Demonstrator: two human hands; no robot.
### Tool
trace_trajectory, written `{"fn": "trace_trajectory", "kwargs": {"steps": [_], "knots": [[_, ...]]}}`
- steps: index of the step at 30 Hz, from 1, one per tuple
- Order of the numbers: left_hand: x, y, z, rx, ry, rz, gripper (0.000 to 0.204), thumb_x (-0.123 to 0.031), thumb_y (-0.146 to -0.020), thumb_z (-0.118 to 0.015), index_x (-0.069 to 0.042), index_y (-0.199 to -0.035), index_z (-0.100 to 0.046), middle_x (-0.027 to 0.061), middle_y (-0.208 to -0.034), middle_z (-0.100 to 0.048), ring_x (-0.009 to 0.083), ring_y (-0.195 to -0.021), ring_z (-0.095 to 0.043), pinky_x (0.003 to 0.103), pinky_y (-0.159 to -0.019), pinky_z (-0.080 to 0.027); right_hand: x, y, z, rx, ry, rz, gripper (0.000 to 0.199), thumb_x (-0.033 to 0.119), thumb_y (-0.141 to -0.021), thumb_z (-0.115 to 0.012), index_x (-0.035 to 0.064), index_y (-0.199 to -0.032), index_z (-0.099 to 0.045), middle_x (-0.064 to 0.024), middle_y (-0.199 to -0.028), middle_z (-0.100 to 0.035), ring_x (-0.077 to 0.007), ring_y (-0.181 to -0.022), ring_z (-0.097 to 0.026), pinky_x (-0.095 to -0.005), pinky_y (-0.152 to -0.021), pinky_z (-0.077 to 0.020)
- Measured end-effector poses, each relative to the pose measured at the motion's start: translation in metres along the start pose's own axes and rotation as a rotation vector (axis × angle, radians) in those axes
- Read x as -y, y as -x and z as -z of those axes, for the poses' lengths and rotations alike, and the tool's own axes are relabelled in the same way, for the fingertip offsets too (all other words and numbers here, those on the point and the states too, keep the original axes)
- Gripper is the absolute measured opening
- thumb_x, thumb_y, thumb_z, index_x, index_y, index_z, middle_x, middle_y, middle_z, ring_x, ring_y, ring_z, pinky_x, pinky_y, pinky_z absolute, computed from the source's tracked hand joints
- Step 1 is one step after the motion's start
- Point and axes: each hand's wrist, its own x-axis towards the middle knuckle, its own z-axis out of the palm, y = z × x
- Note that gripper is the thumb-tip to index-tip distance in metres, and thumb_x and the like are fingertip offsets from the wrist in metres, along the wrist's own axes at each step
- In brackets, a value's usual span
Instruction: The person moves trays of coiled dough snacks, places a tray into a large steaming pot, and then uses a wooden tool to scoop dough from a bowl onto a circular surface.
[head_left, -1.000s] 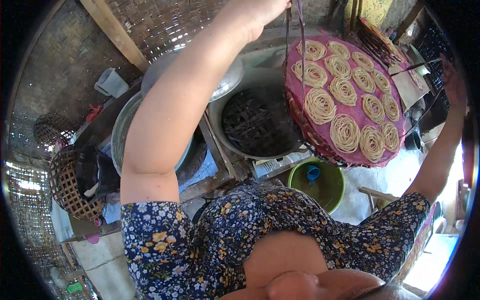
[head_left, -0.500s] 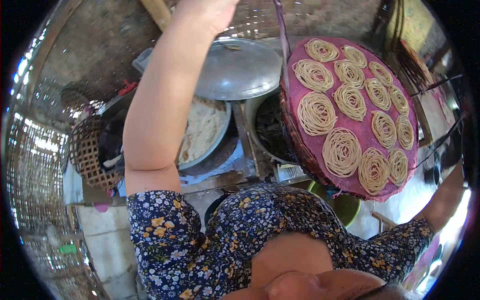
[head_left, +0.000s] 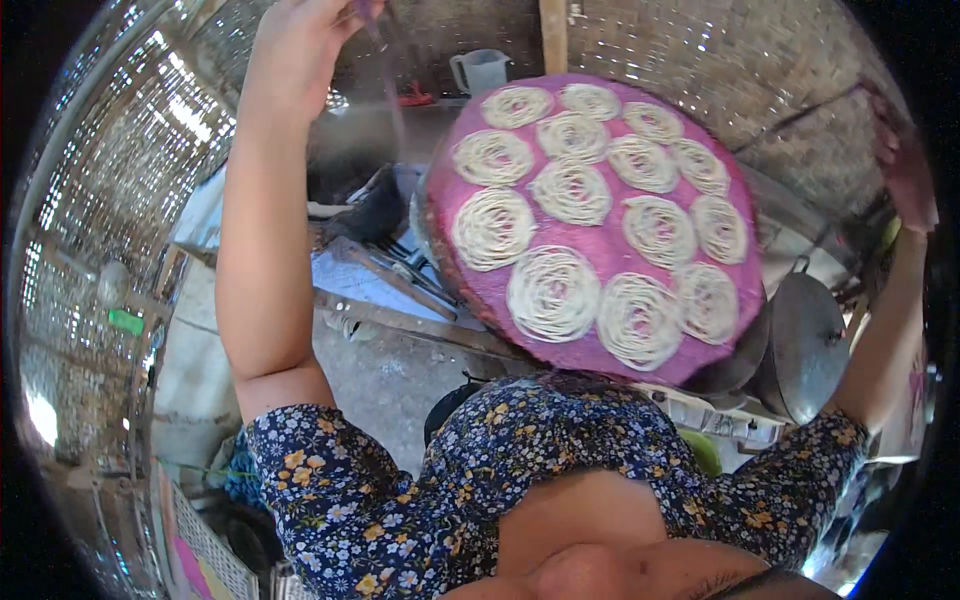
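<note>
A round tray (head_left: 612, 255) covered in pink cloth hangs tilted in front of my chest. Several flat coils of pale noodle-like strands (head_left: 553, 293) lie spread over it, apart from one another. My left hand (head_left: 318, 45) is raised at the top, its fingers closed round a thin purple strap (head_left: 398, 110) that runs down toward the tray's left side. At the far right my right hand (head_left: 903, 175) is up too, blurred, with dark cords (head_left: 815, 112) stretching from it to the tray's right side. The fingertips there are hard to make out.
Behind the tray stands a clear pitcher (head_left: 480, 72) against a woven wall. Tongs and other utensils (head_left: 415, 265) lie on a counter at the left. A large grey metal pan (head_left: 803, 340) leans close to the tray's lower right edge and my right forearm.
The tray has shifted left in view, away from the lidded pot and the basin, which are no longer visible. My right hand has risen into sight; my left hand has moved left.
</note>
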Motion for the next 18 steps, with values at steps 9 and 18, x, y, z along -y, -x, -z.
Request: {"fn": "trace_trajectory", "kwargs": {"steps": [9,18], "knots": [[0.055,0.03,0.154,-0.243,-0.128,0.144,0.027,-0.015,-0.083,-0.053,0.001,-0.104,-0.058,0.0086,-0.104,-0.06,0.0113,-0.091,-0.054,0.023,-0.082,-0.039,-0.059,-0.075,-0.192,0.193,-0.364,-0.185,0.056,0.044,-0.084,-0.048,-0.0069,-0.109,-0.048,0.0021,-0.072,-0.053,-0.0039,-0.056,-0.04,-0.0159,-0.048,-0.0313],[0.115,0.056,0.206,-0.408,-0.132,0.319,0.024,-0.014,-0.083,-0.052,0.001,-0.099,-0.059,0.0046,-0.093,-0.061,0.0107,-0.081,-0.055,0.022,-0.072,-0.041,-0.091,-0.117,-0.266,0.148,-0.363,-0.276,0.04,0.043,-0.075,-0.062,0.0034,-0.081,-0.056,0.0011,-0.066,-0.056,-0.0056,-0.049,-0.046,-0.0194,-0.043,-0.0372]]}}
